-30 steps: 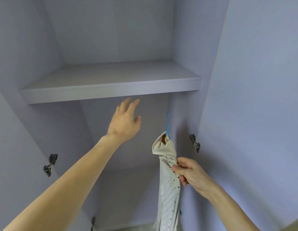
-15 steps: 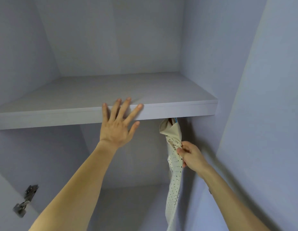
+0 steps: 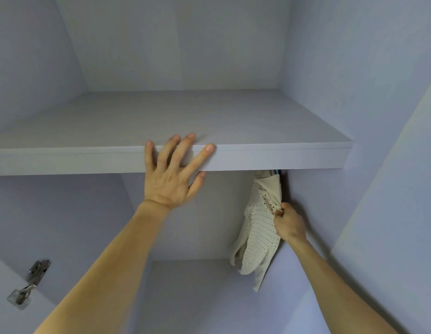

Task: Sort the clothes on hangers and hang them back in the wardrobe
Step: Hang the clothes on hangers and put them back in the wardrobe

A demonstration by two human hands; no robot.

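Note:
A cream garment with small dark dots [image 3: 257,227] hangs under the wardrobe shelf [image 3: 270,157] at the right, close to the side wall. A sliver of its blue hanger [image 3: 275,171] shows just below the shelf; the hook and any rail are hidden. My right hand [image 3: 290,224] pinches the garment's upper edge. My left hand [image 3: 172,173] lies spread against the shelf's front edge, fingertips over the top, thumb underneath.
The shelf spans the whole wardrobe and has nothing on it. Pale side walls close in left and right, and an open door panel [image 3: 390,189] stands at the right. A metal hinge [image 3: 28,284] sits at the lower left.
My left hand rose from mid-air onto the shelf edge. The right hand lifted the garment until the hanger's top went behind the shelf; the view moved closer and higher.

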